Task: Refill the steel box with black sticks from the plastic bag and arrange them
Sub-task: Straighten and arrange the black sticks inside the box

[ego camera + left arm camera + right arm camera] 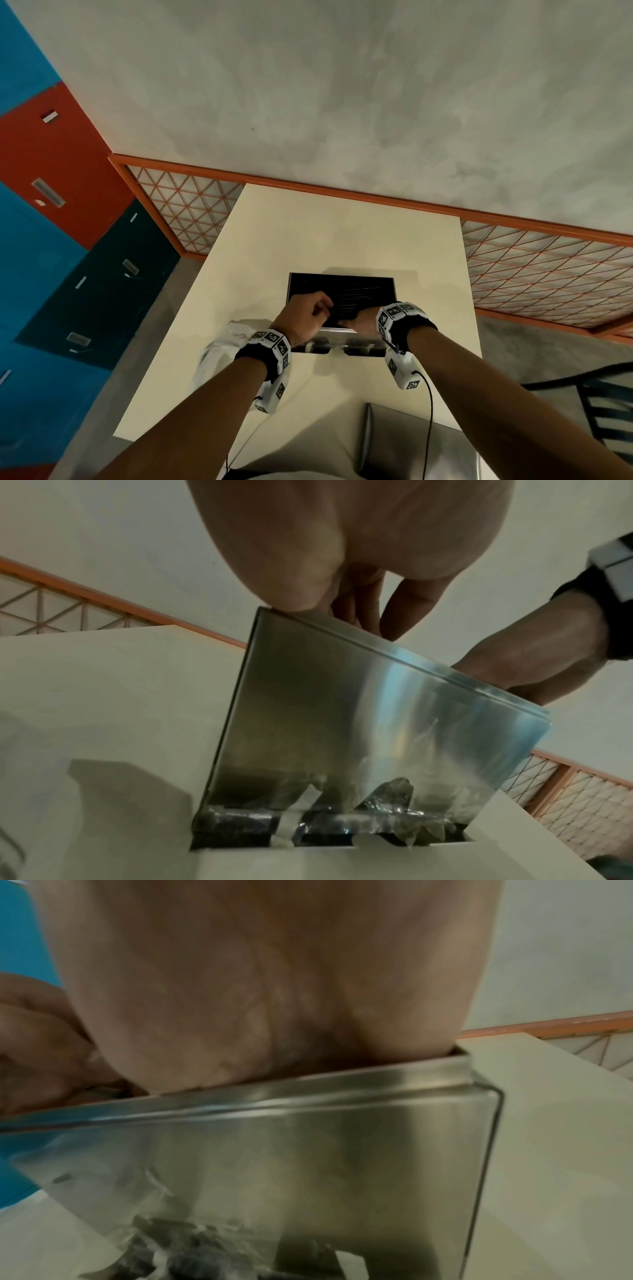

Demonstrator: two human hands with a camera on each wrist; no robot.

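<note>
The steel box stands open on the cream table, filled with rows of black sticks. My left hand is over its near left corner, fingers curled, thumb and forefinger meeting on a stick. My right hand reaches in from the right, fingers lying flat on the sticks by the front wall. The crumpled plastic bag lies left, under my left forearm. In the left wrist view my left hand dips behind the box wall, fingertips hidden. In the right wrist view my palm covers the rim.
Clear wrapped packs of black sticks lie against the box's front. A steel piece sits at the table's near edge. A dark chair stands right. An orange lattice partition runs behind; coloured lockers are left.
</note>
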